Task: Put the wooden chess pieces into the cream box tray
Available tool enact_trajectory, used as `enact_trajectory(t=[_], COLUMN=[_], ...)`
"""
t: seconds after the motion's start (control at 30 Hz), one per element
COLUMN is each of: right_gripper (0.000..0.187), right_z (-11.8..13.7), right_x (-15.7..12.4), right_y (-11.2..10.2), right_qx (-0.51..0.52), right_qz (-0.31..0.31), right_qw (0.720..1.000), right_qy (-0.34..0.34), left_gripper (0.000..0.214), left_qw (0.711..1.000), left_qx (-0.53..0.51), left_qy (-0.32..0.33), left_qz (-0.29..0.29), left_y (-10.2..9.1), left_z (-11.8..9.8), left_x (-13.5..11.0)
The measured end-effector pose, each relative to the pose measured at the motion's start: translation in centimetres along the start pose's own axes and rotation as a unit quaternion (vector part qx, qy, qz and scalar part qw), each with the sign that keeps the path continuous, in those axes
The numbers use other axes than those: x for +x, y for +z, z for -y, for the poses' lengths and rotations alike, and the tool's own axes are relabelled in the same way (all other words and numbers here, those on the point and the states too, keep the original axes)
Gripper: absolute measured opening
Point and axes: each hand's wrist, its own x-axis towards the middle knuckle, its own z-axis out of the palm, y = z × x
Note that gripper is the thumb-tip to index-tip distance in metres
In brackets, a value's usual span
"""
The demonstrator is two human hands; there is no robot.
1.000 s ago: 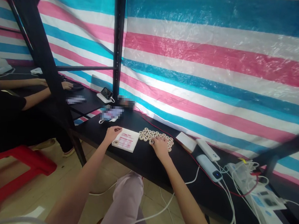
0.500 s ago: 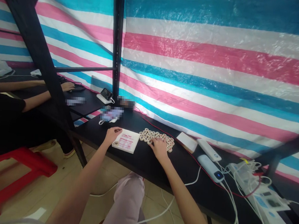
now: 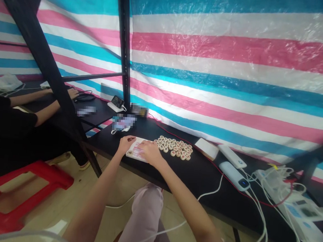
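My left hand [image 3: 126, 143] is closed at the far left corner of a small white board [image 3: 132, 157], with its fingertips against the edge. Red grid lines mark the board's top, and one round Chinese chess piece [image 3: 130, 152] lies on its near left corner. Reaching over the board's right half, my right hand [image 3: 149, 151] points its bent fingers down at the grid. Whatever those fingers pinch is hidden under the hand. Just right of the board lie several wooden Chinese chess pieces [image 3: 178, 148], face up with dark or red characters.
Behind the pieces is a flat white-topped box [image 3: 206, 149]. Two power banks [image 3: 233, 176] and tangled white cables [image 3: 267, 183] occupy the right side. A phone on a stand [image 3: 116, 102] stands at the back left. Another person's arm [image 3: 48, 114] shows beyond the black post, near a red stool [image 3: 44, 175].
My right hand has moved left from the loose pieces onto the board. My left hand keeps its place at the board's corner. The whole view has shifted slightly.
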Motion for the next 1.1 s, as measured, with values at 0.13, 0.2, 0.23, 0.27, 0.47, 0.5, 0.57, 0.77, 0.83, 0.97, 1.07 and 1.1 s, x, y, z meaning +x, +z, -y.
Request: enact_trajectory(t=[0.13, 0.2, 0.23, 0.27, 0.47, 0.5, 0.57, 0.77, 0.83, 0.97, 1.07, 1.1], right_gripper=[0.018, 0.018, 0.019, 0.019, 0.026, 0.025, 0.023, 0.024, 0.026, 0.023, 0.018, 0.017], right_z=[1.4, 0.9, 0.6, 0.3, -2.0, -2.7, -4.5, -9.3, -9.7, -9.4, -9.1, -9.0], right_x=[3.2, 3.7, 3.7, 3.6, 1.3, 0.5, -1.3, -7.4, -8.4, -8.6, -8.3, -8.2], right_y=[2.0, 2.7, 2.9, 3.0, 1.8, 1.3, 0.1, -1.8, -1.4, 0.1, 0.7, 0.7], right_qx=[0.061, 0.101, 0.111, 0.112, 0.083, 0.081, 0.071, -0.031, -0.056, -0.088, -0.106, -0.109], right_qz=[0.065, 0.068, 0.065, 0.061, 0.002, -0.016, -0.058, -0.126, -0.134, -0.135, -0.127, -0.125], right_qw=[0.995, 0.991, 0.99, 0.99, 0.996, 0.996, 0.991, 0.963, 0.954, 0.943, 0.942, 0.942], right_qy=[-0.05, -0.057, -0.056, -0.051, 0.024, 0.045, 0.093, 0.236, 0.263, 0.29, 0.292, 0.293], left_gripper=[0.036, 0.036, 0.036, 0.035, 0.037, 0.038, 0.038, 0.038, 0.038, 0.036, 0.036, 0.036], left_qw=[1.0, 1.0, 1.0, 1.0, 1.0, 1.0, 1.0, 1.0, 1.0, 1.0, 1.0, 1.0], left_qx=[0.018, 0.022, 0.023, 0.023, 0.018, 0.019, 0.021, 0.018, 0.014, 0.019, 0.019, 0.018], left_qy=[0.001, -0.001, -0.001, 0.0, -0.001, -0.004, -0.009, -0.015, -0.017, -0.019, -0.02, -0.02], left_qz=[0.006, 0.008, 0.007, 0.007, 0.008, 0.007, 0.006, 0.01, 0.005, -0.002, -0.002, -0.003], left_y=[-0.3, -0.4, -0.4, -0.4, 0.0, 0.0, 0.0, 0.1, 0.1, 0.0, 0.0, 0.0], left_z=[-0.1, -0.1, 0.0, 0.1, 0.4, 0.4, 0.5, 0.8, 0.7, 0.4, 0.4, 0.4], left_x=[0.0, 0.1, 0.2, 0.3, 0.6, 0.6, 0.5, 0.7, 0.7, 0.6, 0.6, 0.6])
